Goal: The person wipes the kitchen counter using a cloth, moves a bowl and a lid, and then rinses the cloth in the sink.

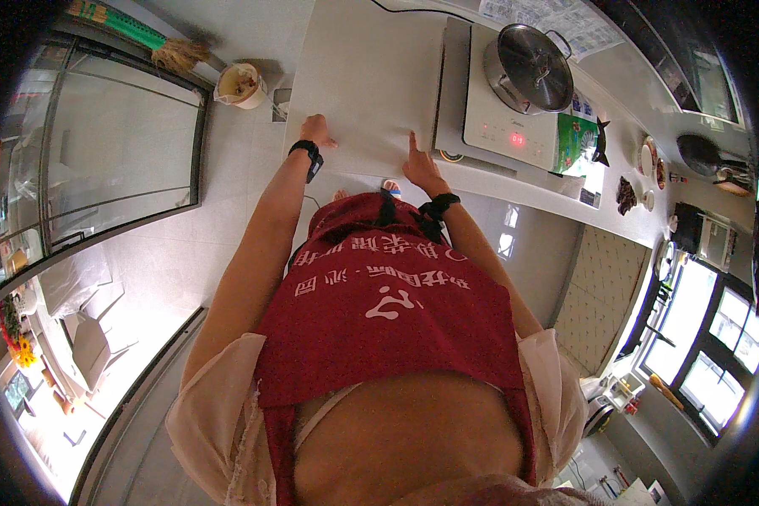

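My left hand (318, 131) rests at the left end of the pale countertop (367, 69), with a dark band on its wrist and nothing seen in it. Further right, near the front edge, my right hand (424, 169) has its index finger extended over the counter, its other fingers curled, and holds nothing visible. To its right lies a white induction cooktop (512, 126) with a lit red display. On the cooktop stands a steel pot (531, 69) under a glass lid. A green and white packet (575, 142) lies beside the cooktop's right edge.
A lined waste bin (240, 85) stands on the floor left of the counter, near a straw broom (180, 54). A glass sliding door (123, 126) is at the left. Small dishes (647, 158) and a dark clump (626, 195) sit along the counter at the right.
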### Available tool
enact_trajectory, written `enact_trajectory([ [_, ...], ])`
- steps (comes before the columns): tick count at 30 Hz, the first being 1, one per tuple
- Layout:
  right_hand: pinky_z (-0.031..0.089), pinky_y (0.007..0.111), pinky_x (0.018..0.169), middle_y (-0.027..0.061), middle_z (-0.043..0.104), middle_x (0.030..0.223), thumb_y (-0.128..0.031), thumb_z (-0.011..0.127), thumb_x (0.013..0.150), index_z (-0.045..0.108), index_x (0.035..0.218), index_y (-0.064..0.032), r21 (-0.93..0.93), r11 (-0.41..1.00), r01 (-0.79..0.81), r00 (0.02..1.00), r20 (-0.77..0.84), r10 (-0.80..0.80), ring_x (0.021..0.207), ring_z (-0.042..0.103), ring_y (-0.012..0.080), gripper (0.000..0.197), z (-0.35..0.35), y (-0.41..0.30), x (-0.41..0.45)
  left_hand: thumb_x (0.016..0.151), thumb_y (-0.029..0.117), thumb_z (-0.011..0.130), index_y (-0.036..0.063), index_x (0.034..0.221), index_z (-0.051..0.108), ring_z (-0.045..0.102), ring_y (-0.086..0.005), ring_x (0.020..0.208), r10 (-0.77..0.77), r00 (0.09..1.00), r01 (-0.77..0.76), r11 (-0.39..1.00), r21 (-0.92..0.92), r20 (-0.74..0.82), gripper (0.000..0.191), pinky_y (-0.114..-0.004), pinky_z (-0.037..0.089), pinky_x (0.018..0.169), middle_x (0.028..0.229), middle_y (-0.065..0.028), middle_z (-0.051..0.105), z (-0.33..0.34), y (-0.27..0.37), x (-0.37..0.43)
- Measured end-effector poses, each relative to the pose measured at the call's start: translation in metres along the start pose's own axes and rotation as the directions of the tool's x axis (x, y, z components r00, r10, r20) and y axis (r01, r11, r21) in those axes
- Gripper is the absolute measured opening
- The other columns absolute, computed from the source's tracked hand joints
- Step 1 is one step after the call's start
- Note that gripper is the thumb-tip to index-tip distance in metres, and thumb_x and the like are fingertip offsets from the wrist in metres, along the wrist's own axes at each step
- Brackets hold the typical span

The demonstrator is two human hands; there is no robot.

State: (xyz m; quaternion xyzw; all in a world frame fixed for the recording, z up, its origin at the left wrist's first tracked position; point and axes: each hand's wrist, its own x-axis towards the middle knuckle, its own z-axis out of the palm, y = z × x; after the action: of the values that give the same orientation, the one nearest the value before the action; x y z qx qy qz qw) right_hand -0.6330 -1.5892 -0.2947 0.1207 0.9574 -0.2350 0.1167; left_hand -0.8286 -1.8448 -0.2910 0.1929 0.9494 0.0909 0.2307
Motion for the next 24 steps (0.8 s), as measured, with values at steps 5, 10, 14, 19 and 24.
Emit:
enact_trajectory([
  [5, 0.049, 0.060, 0.081, 0.0379, 0.063, 0.089, -0.014, 0.053, 0.081, 0.001, 0.155, -0.0042, 0.052, 0.997, -0.065, 0.990, 0.131, 0.057, 0.085, 0.062, 0.0543, 0.091, -0.018, -0.017, -0.003, 0.051, 0.032, 0.096, -0.0042, 0.100, 0.067, 0.068, -0.0357, 0.102, -0.032, 0.999, 0.032, 0.999, 0.000, -0.011, 0.067, -0.041, 0.057, 0.088, 0.106, -0.0229, 0.070, -0.001, 0.001, -0.005],
  [10, 0.048, 0.061, 0.082, 0.0385, 0.062, 0.088, -0.012, 0.053, 0.080, 0.001, 0.155, -0.0026, 0.090, 0.992, -0.085, 0.983, 0.169, 0.069, 0.085, 0.062, 0.0545, 0.091, -0.028, -0.023, -0.005, 0.051, 0.032, 0.095, -0.0038, 0.100, 0.068, 0.068, -0.0357, 0.102, -0.047, 0.998, 0.047, 0.999, -0.001, 0.038, 0.066, -0.041, 0.057, 0.088, 0.106, -0.0222, 0.070, -0.002, -0.002, 0.000],
  [14, 0.048, 0.060, 0.082, 0.0388, 0.062, 0.089, -0.012, 0.053, 0.080, 0.002, 0.155, -0.0025, 0.105, 0.990, -0.097, 0.986, 0.147, 0.081, 0.086, 0.062, 0.0548, 0.091, -0.023, -0.017, -0.006, 0.050, 0.032, 0.095, -0.0035, 0.100, 0.068, 0.068, -0.0353, 0.102, -0.032, 0.998, 0.033, 0.999, -0.012, 0.045, 0.067, -0.041, 0.057, 0.087, 0.106, -0.0221, 0.070, -0.003, 0.001, 0.001],
  [19, 0.048, 0.060, 0.085, 0.0395, 0.062, 0.093, -0.013, 0.053, 0.080, 0.002, 0.155, -0.0023, 0.114, 0.988, -0.103, 0.982, 0.171, 0.082, 0.089, 0.061, 0.0560, 0.091, -0.026, -0.021, -0.006, 0.050, 0.030, 0.095, -0.0036, 0.101, 0.068, 0.068, -0.0345, 0.102, -0.054, 0.997, 0.056, 0.998, -0.029, 0.060, 0.067, -0.042, 0.058, 0.086, 0.106, -0.0224, 0.070, 0.000, -0.003, 0.002],
  [24, 0.047, 0.059, 0.088, 0.0412, 0.061, 0.099, -0.012, 0.053, 0.080, 0.004, 0.155, -0.0022, 0.106, 0.992, -0.065, 0.992, 0.118, 0.052, 0.094, 0.059, 0.0569, 0.091, -0.024, -0.018, -0.008, 0.053, 0.039, 0.095, -0.0049, 0.120, 0.054, 0.058, -0.0367, 0.117, -0.064, 0.975, 0.071, 0.997, -0.024, 0.212, 0.090, -0.043, 0.049, 0.099, 0.121, -0.0231, 0.061, 0.002, -0.005, 0.009],
])
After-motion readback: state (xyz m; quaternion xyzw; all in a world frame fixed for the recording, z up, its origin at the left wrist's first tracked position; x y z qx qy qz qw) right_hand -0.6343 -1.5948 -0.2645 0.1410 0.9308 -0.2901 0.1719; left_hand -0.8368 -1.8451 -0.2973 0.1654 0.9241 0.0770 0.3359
